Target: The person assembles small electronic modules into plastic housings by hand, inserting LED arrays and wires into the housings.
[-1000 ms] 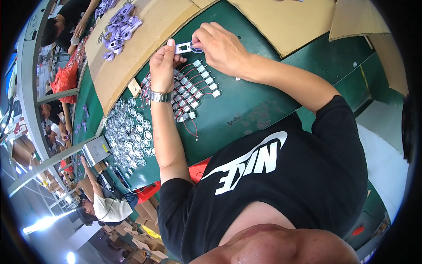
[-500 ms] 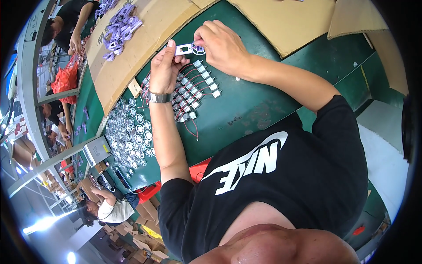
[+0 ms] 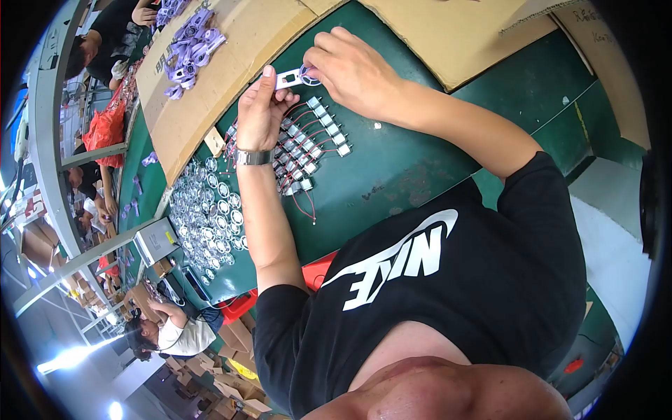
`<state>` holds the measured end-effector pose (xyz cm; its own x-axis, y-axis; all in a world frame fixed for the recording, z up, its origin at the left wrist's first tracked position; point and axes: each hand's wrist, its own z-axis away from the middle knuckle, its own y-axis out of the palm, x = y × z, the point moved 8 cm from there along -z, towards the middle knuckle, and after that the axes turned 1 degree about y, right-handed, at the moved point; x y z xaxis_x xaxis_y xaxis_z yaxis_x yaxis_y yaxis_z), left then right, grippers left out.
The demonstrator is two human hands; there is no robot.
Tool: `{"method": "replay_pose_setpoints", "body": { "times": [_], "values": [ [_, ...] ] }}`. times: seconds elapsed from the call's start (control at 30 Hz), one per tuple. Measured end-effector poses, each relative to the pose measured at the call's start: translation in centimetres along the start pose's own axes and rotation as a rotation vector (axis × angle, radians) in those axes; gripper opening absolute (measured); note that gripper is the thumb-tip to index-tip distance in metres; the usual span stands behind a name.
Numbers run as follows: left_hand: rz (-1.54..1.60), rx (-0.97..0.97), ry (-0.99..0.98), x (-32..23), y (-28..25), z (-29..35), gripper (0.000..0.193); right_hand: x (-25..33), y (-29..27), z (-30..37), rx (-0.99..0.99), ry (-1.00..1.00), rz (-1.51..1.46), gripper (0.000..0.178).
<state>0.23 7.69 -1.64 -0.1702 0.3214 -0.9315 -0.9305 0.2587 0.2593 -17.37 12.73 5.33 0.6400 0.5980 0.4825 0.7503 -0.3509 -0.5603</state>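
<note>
My left hand point(image 3: 259, 112), with a metal watch on its wrist, grips a white and pale purple plastic fan casing point(image 3: 288, 79) between thumb and fingers. The casing has a straight handle and a round ring end. My right hand point(image 3: 353, 73) is closed at that ring end, thumb and fingertips pinching it; whether a small part is also between them is hidden. Just below the hands, several small silver motors point(image 3: 304, 147) with red and black wires lie in rows on the green table point(image 3: 413, 154). Left of my forearm spreads a pile of clear and silver round rings point(image 3: 210, 217).
Purple casings point(image 3: 192, 52) are heaped on a cardboard sheet point(image 3: 238, 42) at the upper left. More cardboard point(image 3: 448, 42) covers the upper right. A grey metal frame point(image 3: 49, 140) borders the left side, with co-workers and a red plastic bag point(image 3: 105, 129) beyond it.
The casing and my right hand have shifted slightly left, and the fingers have changed angle at the ring. A co-worker's hands have moved at the upper left; another purple piece shows at the left.
</note>
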Motion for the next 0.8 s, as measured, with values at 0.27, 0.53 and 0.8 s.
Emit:
{"method": "replay_pose_setpoints", "body": {
  "times": [0.27,0.53,0.8],
  "values": [
    [-0.007,0.002,0.016,-0.1,0.1,0.0,0.034,-0.1,0.2,-0.3,0.044,-0.028,-0.130,0.006],
    [-0.060,-0.026,0.060,-0.5,0.4,0.4,0.033,-0.6,1.5,0.5,0.038,0.012,-0.110,0.017],
    [-0.263,-0.219,0.131,-1.3,-1.5,0.6,0.032,-4.1,3.6,0.3,0.392,0.417,-0.425,0.033]
  ]
}}
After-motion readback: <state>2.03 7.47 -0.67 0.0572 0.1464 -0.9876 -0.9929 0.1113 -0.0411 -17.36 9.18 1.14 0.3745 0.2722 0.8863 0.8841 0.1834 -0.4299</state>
